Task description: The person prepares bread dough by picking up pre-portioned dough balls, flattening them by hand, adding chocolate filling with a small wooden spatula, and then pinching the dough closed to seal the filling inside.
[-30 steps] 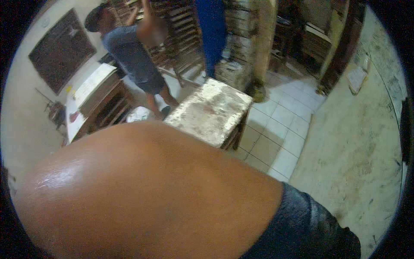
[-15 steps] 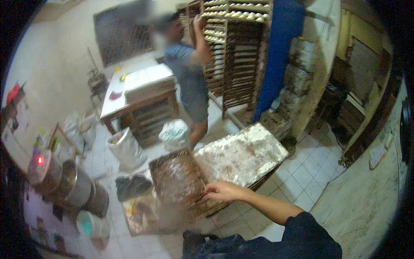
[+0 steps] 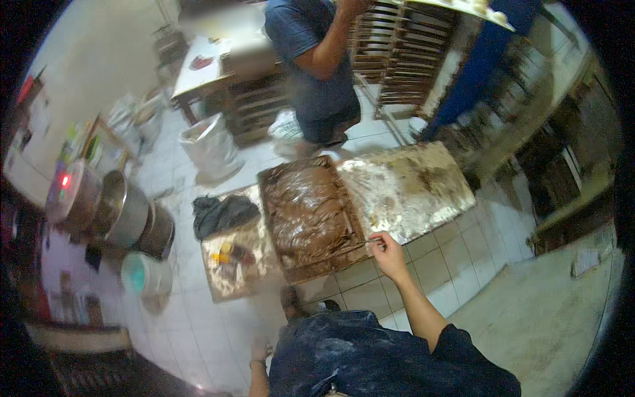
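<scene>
A shallow tray (image 3: 324, 267) filled with a glossy brown, dough-like mass (image 3: 307, 215) sits on the low worktable. At its near right corner my right hand (image 3: 388, 256) is closed, pinching a thin stick-like tool (image 3: 366, 243) that reaches to the tray's edge. I cannot make out the tool's kind. My left hand (image 3: 262, 349) hangs low beside my dark, flour-marked clothing, away from the table. Blur hides its fingers. Right of the tray lies a flour-dusted, scuffed table surface (image 3: 413, 188).
Left of the tray are a dark cloth (image 3: 225, 215) and small yellow-capped bottles (image 3: 228, 253). Metal pots (image 3: 126, 210) and a white bucket (image 3: 147, 274) stand at left. Beyond the table, a person (image 3: 317, 73) holds a tray of pale dough balls (image 3: 479, 8) near a rack (image 3: 420, 56).
My view has tilted down, bringing my left hand into sight. My right hand has shifted at the tray's near right corner. The other person has brought the dough-ball tray away from the rack.
</scene>
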A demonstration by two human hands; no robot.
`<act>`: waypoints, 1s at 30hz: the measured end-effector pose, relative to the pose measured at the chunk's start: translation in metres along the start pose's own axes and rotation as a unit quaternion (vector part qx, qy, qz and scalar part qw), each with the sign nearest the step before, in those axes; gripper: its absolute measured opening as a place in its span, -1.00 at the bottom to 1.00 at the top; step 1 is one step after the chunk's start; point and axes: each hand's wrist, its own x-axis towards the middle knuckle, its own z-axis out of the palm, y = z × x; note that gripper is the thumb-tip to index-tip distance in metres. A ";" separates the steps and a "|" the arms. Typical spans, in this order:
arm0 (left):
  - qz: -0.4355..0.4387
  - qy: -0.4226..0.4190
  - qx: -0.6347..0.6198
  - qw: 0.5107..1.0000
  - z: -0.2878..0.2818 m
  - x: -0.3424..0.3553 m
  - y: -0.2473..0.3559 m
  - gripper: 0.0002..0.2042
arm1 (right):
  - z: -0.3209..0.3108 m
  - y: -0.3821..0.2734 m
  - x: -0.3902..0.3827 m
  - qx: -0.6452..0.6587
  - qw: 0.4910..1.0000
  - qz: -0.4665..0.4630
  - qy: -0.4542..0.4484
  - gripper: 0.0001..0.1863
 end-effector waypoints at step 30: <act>0.107 -0.157 0.250 0.949 -0.037 0.112 0.150 -0.64 | -0.027 0.039 -0.047 -0.110 0.961 0.163 0.194 -0.60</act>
